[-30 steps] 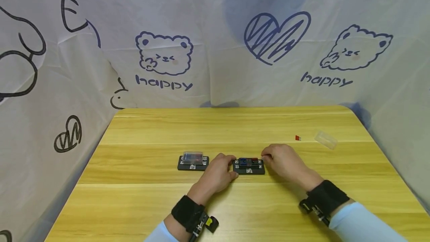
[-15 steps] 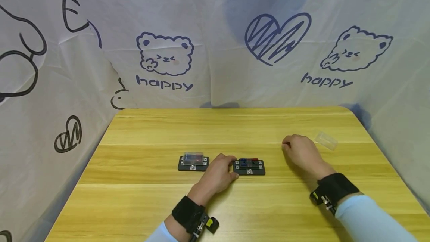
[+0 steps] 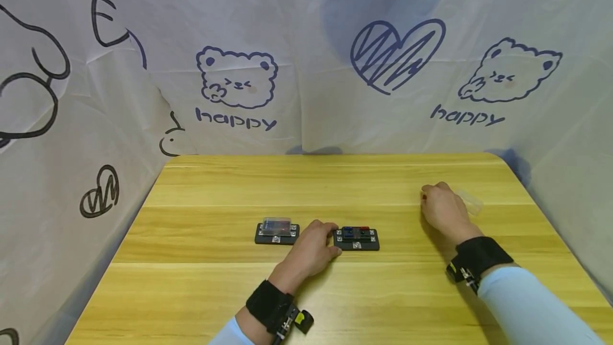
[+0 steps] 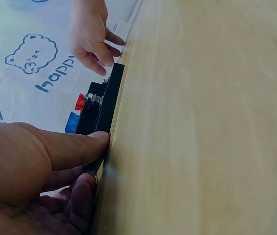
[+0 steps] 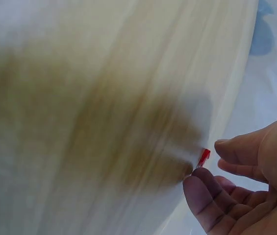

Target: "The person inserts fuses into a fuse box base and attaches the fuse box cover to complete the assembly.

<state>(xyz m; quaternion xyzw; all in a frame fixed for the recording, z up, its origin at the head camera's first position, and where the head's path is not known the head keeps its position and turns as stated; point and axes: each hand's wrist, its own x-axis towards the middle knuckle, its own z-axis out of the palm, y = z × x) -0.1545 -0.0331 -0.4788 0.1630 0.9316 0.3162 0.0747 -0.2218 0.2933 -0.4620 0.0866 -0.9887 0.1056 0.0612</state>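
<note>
My left hand grips the left end of a black fuse block, thumb at its front edge and fingers behind. Blue fuses and a red fuse stand in this block, which has metal screw terminals and no cover. Farther right, my right hand is low over the table at a loose red blade fuse. The fuse lies between thumb and fingers, fingertips right at its lower end and the thumb a little apart. In the head view the hand mostly hides this fuse.
A second fuse block with a clear cover sits left of my left hand. A loose clear cover lies beyond my right hand, partly hidden by it. White cloth with drawings hangs behind the wooden table.
My right hand has moved right and back, from the fuse block's right end to the loose red fuse. The left hand stays on the block.
</note>
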